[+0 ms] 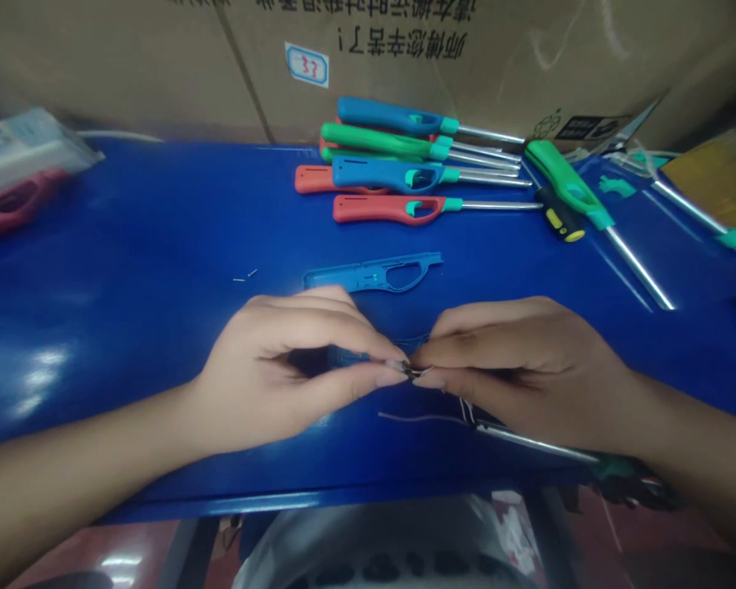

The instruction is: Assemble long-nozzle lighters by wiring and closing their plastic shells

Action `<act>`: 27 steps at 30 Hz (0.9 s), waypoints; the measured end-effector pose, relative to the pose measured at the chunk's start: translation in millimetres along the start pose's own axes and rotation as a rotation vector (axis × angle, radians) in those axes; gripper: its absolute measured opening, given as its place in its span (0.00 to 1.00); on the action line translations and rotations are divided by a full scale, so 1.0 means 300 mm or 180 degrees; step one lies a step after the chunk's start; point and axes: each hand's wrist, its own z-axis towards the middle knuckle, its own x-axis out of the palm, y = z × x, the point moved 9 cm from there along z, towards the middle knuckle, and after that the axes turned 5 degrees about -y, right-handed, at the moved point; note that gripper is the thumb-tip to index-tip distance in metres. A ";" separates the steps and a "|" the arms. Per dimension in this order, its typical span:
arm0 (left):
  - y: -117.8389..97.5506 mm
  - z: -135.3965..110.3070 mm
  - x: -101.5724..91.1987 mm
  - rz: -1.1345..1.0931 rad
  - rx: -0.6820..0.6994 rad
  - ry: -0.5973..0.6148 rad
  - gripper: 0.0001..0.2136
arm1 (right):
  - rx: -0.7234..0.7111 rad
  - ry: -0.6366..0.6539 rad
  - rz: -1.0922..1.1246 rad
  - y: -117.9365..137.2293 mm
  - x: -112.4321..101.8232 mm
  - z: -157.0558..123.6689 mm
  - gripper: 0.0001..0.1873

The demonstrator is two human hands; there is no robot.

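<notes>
A white sticker (pixel 307 65) on the cardboard box (pixel 123 65) says 33 in red, by upside-down black Chinese words (pixel 410 31).

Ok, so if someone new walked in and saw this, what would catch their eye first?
The bright row of long utility lighters, with red, green and blue handles, would probably stand out first at the far side of the blue table. Next come the left hand and right hand, meeting at the centre, fingertips pinching a small metal part, just in front of an open blue lighter shell.
</notes>
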 end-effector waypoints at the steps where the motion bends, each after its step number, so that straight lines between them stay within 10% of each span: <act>1: 0.007 -0.001 -0.006 -0.0001 -0.0090 -0.0054 0.07 | 0.0048 0.0000 0.0001 -0.005 -0.001 -0.001 0.07; 27: 0.058 -0.010 0.013 0.0045 -0.0787 0.0077 0.09 | -0.0500 0.0089 -0.0692 0.018 0.006 -0.014 0.09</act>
